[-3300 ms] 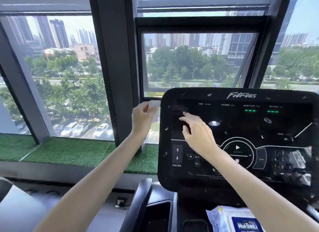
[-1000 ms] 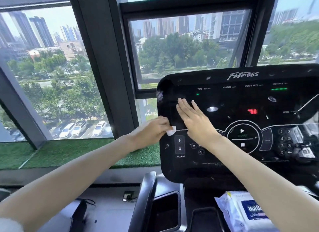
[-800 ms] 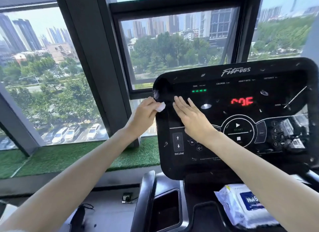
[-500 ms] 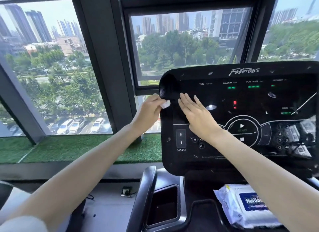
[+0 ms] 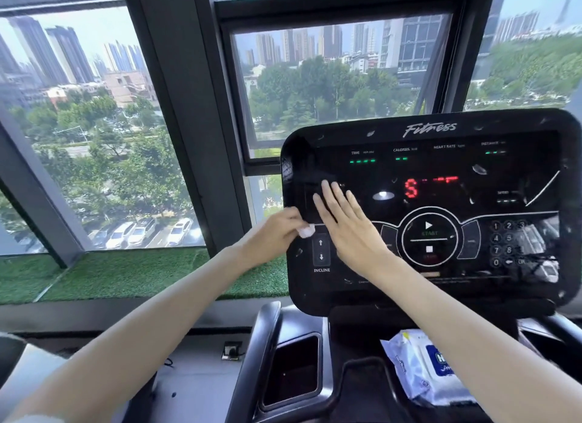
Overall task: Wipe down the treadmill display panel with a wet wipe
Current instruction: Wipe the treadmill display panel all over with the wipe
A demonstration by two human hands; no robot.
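Note:
The black treadmill display panel [image 5: 441,170] fills the right half of the view, lit with green dashes and a red "S". My left hand [image 5: 271,238] pinches a small white wet wipe [image 5: 306,231] against the panel's left edge, just above the INCLINE arrows. My right hand [image 5: 346,224] lies flat on the panel beside it, fingers straight and pointing up, holding nothing.
A white and blue pack of wet wipes [image 5: 425,366] lies on the console tray below the panel. A black cup holder [image 5: 293,372] sits left of it. Large windows and a dark frame post [image 5: 189,123] stand behind; green artificial turf [image 5: 126,274] lines the sill.
My left hand has slid the wipe down the panel's left edge, from its upper left corner to just above the INCLINE buttons. My right hand stays flat on the panel.

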